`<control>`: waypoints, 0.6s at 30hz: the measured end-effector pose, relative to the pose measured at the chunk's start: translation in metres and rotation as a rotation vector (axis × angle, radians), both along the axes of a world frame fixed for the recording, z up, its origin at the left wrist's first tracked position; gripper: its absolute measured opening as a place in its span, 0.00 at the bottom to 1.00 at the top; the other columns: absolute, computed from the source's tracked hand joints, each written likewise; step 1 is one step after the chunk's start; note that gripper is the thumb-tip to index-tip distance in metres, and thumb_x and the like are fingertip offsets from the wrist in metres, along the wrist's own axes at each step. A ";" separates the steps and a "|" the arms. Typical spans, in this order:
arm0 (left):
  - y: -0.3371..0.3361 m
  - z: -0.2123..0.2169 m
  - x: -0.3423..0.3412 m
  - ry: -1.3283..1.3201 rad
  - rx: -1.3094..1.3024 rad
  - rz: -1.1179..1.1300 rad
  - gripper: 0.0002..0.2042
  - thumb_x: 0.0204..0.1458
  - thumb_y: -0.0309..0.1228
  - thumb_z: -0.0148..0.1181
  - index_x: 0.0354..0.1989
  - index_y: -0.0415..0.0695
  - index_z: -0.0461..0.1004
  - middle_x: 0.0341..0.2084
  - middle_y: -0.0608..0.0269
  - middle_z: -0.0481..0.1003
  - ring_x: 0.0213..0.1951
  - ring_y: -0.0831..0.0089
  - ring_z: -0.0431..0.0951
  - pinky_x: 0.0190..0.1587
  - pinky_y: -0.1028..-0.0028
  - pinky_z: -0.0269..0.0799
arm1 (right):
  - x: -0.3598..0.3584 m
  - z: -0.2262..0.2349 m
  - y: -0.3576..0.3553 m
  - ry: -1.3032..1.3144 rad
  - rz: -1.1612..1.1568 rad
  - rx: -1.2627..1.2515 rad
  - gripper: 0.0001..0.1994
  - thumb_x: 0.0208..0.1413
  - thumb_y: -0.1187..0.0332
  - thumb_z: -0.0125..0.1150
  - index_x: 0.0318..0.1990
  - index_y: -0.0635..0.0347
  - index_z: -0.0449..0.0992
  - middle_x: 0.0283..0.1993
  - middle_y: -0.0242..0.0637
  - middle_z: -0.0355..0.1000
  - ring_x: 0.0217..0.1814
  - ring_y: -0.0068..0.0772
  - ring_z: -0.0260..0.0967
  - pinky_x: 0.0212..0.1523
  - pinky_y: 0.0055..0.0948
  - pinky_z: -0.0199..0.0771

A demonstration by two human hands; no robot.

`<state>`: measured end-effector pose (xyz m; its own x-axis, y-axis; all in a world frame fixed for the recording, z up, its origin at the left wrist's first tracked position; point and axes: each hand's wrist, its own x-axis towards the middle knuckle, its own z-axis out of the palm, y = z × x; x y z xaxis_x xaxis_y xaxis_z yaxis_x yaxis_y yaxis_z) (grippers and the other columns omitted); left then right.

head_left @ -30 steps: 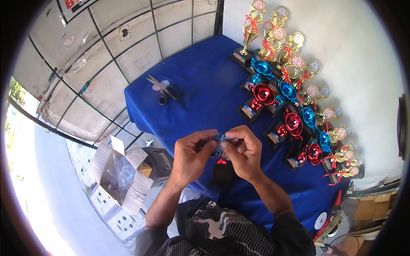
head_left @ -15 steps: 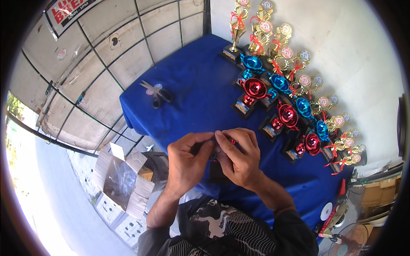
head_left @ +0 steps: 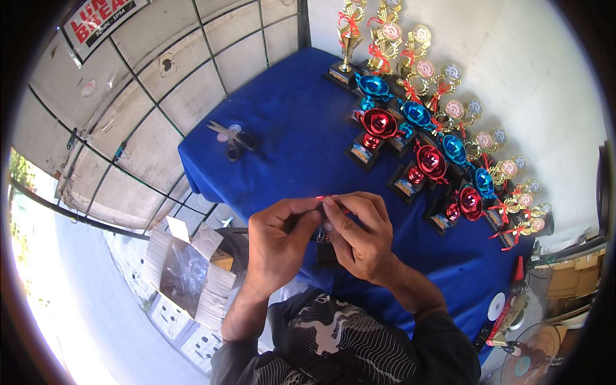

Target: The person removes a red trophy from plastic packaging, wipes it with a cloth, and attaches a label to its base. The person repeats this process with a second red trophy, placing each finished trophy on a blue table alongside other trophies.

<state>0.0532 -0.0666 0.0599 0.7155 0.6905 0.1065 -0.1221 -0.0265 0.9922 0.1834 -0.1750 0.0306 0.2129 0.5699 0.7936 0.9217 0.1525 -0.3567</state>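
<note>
My left hand [head_left: 280,234] and my right hand [head_left: 363,232] meet over the near part of the blue-covered table. Both are closed, thumb and fingertips pinched together. Bits of shiny red [head_left: 323,197] show at the fingertips, but what they pinch is mostly hidden. Under the hands a black base [head_left: 326,254] shows in part, like those of the trophies. Nearest beyond my right hand stand red cup trophies [head_left: 430,162] on black bases, with blue cup trophies [head_left: 418,114] behind them.
Gold trophies [head_left: 422,68] with red ribbons line the wall. Scissors [head_left: 235,140] lie on round stickers at the table's far left. An opened carton [head_left: 186,273] with clear plastic inside stands left of the table. A wire grid [head_left: 157,102] borders the left; a fan [head_left: 531,359] sits lower right.
The view has shifted slightly. My hands stay together in nearly the same pinch, and a little more red shows at the fingertips.
</note>
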 end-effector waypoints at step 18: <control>-0.003 0.006 -0.022 -0.054 -0.013 0.018 0.08 0.60 0.14 0.59 0.46 0.29 0.80 0.39 0.54 0.83 0.41 0.76 0.82 0.47 0.76 0.80 | -0.016 0.005 0.002 0.053 0.076 -0.020 0.24 0.45 0.81 0.70 0.54 0.64 0.81 0.49 0.38 0.75 0.48 0.43 0.73 0.47 0.38 0.75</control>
<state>0.0316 -0.0698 0.0662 0.6961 0.7050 0.1356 -0.1749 -0.0167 0.9844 0.1674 -0.1735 0.0356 0.2099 0.6018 0.7706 0.8874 0.2135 -0.4085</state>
